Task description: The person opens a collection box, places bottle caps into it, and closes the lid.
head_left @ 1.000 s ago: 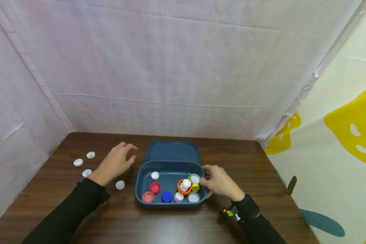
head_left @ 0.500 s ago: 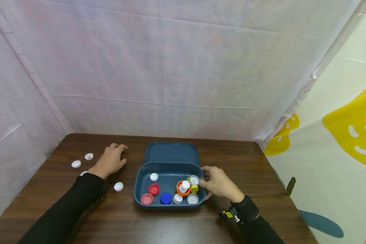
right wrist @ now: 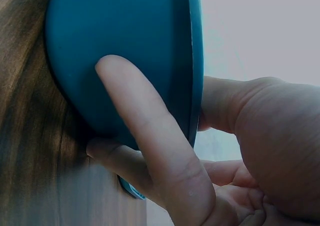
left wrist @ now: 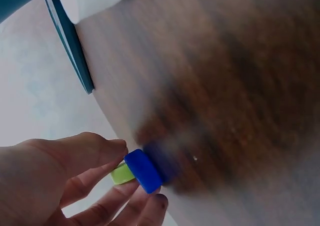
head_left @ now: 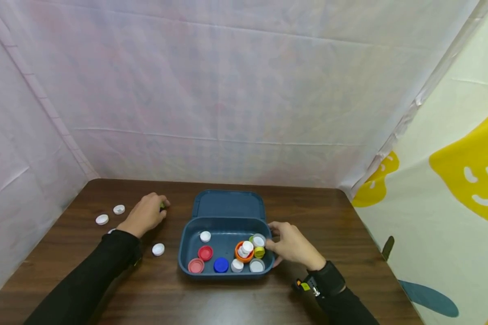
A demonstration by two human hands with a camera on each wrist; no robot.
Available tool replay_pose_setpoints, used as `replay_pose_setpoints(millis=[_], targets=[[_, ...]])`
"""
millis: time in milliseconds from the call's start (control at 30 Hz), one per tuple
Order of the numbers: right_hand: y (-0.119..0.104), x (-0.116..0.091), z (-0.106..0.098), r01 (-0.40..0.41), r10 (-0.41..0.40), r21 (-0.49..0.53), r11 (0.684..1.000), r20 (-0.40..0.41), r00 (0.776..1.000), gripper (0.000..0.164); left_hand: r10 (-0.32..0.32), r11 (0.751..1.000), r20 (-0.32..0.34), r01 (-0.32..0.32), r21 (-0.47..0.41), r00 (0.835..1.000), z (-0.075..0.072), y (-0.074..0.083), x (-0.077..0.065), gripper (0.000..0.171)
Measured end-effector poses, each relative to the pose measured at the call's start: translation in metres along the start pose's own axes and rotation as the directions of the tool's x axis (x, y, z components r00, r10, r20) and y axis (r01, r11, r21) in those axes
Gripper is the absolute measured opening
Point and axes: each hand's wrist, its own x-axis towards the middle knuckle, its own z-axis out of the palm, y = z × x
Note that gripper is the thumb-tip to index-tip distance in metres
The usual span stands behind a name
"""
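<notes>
My left hand (head_left: 145, 214) is low over the table, left of the box, pinching bottle caps between thumb and fingers. In the left wrist view these are a blue bottle cap (left wrist: 143, 171) and a yellow-green bottle cap (left wrist: 122, 174) lying against each other. My right hand (head_left: 293, 244) grips the right wall of the dark blue plastic box (head_left: 227, 275), thumb over the rim and fingers (right wrist: 150, 121) along the outside. Inside the box are white, red, blue, orange and yellow caps, among them a blue one (head_left: 221, 265); some are stacked at the right.
Several white caps lie on the brown table (head_left: 211, 300) to the left, such as one near the left sleeve (head_left: 158, 249) and another at the far left (head_left: 102, 219). The box's lid (head_left: 229, 203) lies open behind it. A white cloth (head_left: 219, 90) hangs behind the table.
My left hand has moved left and down, away from the box, and a yellow-green cap now shows at its fingertips. My right hand stays on the box wall.
</notes>
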Motion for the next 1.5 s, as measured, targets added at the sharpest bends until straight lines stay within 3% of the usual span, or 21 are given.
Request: replay_pose_setpoints(millis=[267, 500, 733, 867, 1000, 1100, 1233, 1367, 1500], targets=[[0.001, 0.0, 0.0, 0.004, -0.004, 0.002, 1.0, 0.008, 1.0, 0.056, 0.001, 1.0, -0.027, -0.002, -0.03, 1.0, -0.002, 0.003, 0.0, 0.013], [0.001, -0.001, -0.001, 0.006, -0.006, -0.004, 1.0, 0.007, 1.0, 0.055, 0.049, 0.996, -0.089, -0.055, -0.072, 0.995, -0.007, 0.016, -0.008, 0.011], [0.0, -0.001, -0.001, 0.005, -0.005, -0.026, 1.0, 0.001, 1.0, 0.053, 0.117, 0.982, -0.167, -0.139, -0.124, 0.979, -0.013, 0.044, -0.018, 0.031], [0.0, -0.001, -0.001, -0.004, 0.004, -0.033, 0.999, 0.001, 1.0, 0.053, 0.166, 0.974, -0.184, -0.19, -0.124, 0.969, -0.016, 0.065, -0.027, 0.028], [0.0, -0.001, 0.0, -0.009, 0.009, -0.03, 1.0, 0.0, 1.0, 0.053, 0.26, 0.953, -0.201, -0.285, -0.106, 0.945, -0.017, 0.084, -0.038, 0.026], [0.0, 0.0, -0.001, -0.009, 0.009, -0.025, 1.0, 0.005, 1.0, 0.053, 0.335, 0.93, -0.171, -0.354, -0.102, 0.927, -0.016, 0.098, -0.044, 0.025], [0.001, 0.0, -0.002, -0.005, 0.006, -0.02, 1.0, 0.008, 1.0, 0.054, 0.407, 0.906, -0.068, -0.412, -0.102, 0.911, -0.011, 0.113, -0.051, 0.024], [0.001, 0.0, -0.002, -0.002, 0.002, -0.019, 1.0, 0.009, 1.0, 0.054, 0.438, 0.893, 0.037, -0.43, -0.132, 0.898, -0.004, 0.122, -0.054, 0.027], [0.001, -0.001, -0.002, -0.004, 0.005, -0.016, 1.0, 0.014, 1.0, 0.055, 0.45, 0.884, 0.098, -0.427, -0.191, 0.888, 0.001, 0.127, -0.057, 0.029]])
